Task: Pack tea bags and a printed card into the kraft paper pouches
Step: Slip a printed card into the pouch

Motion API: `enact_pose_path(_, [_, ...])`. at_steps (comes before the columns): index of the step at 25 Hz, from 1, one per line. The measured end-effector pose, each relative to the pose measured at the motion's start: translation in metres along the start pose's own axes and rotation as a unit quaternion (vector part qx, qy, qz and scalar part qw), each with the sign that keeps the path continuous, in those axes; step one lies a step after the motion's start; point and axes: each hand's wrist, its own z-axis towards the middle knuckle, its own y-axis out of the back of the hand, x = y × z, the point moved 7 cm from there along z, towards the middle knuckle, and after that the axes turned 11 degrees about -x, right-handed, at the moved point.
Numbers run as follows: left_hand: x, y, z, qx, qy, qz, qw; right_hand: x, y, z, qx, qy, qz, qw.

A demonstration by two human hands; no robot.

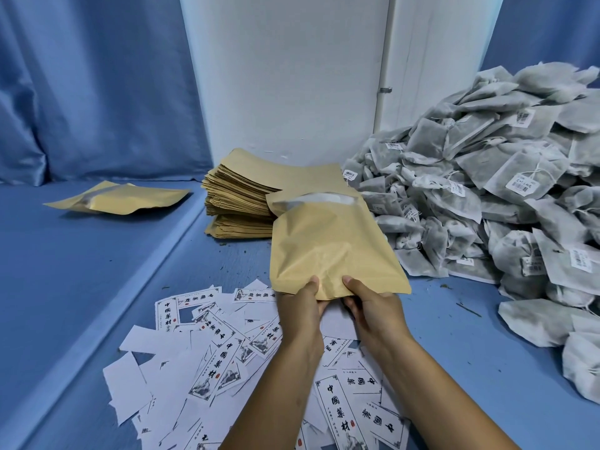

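Note:
Both hands hold one bulging kraft paper pouch [328, 241] by its near bottom edge, above the blue table. My left hand [302, 306] pinches the edge with the thumb on top. My right hand [370, 306] grips it the same way beside the left. The pouch's far mouth is open and something white shows inside. Printed cards [220, 352] lie scattered under my forearms. A big heap of grey tea bags [487, 190] with white tags fills the right side.
A stack of flat empty kraft pouches [240, 196] stands behind the held pouch, against a white wall. One filled pouch [120, 199] lies alone at the far left on the blue surface. Blue curtain hangs behind.

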Motion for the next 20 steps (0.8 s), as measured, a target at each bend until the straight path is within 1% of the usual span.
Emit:
enact_pose_path(3, [-0.002,0.003,0.002,-0.005,-0.004,0.035,0.999,0.007,0.005,0.005,-0.022,0.036,-0.040,0.998])
enact_pose_path(5, [-0.002,0.004,0.002,-0.005,-0.016,0.062,0.998,0.003,0.005,0.005,-0.014,0.017,-0.028,0.999])
enact_pose_path(7, [-0.002,0.003,-0.002,0.003,-0.010,0.058,0.998,-0.001,0.004,0.004,0.000,-0.002,-0.020,1.000])
enact_pose_path(9, [-0.004,0.003,-0.004,0.011,-0.005,0.062,0.998,0.002,0.004,0.007,0.003,0.011,-0.044,0.999])
enact_pose_path(12, [-0.015,0.005,-0.001,0.018,-0.001,0.110,0.994,0.010,0.011,0.012,-0.029,0.026,-0.046,0.998])
enact_pose_path(14, [-0.021,0.008,0.002,0.024,0.010,0.134,0.991,0.011,0.015,0.015,-0.041,0.002,-0.002,0.999])
enact_pose_path(16, [-0.025,0.010,0.002,0.031,0.003,0.161,0.986,0.009,0.016,0.015,-0.037,-0.024,0.032,0.999])
enact_pose_path(20, [-0.026,0.007,-0.003,0.032,-0.057,0.211,0.975,-0.004,0.005,0.006,0.007,-0.074,0.019,0.997])
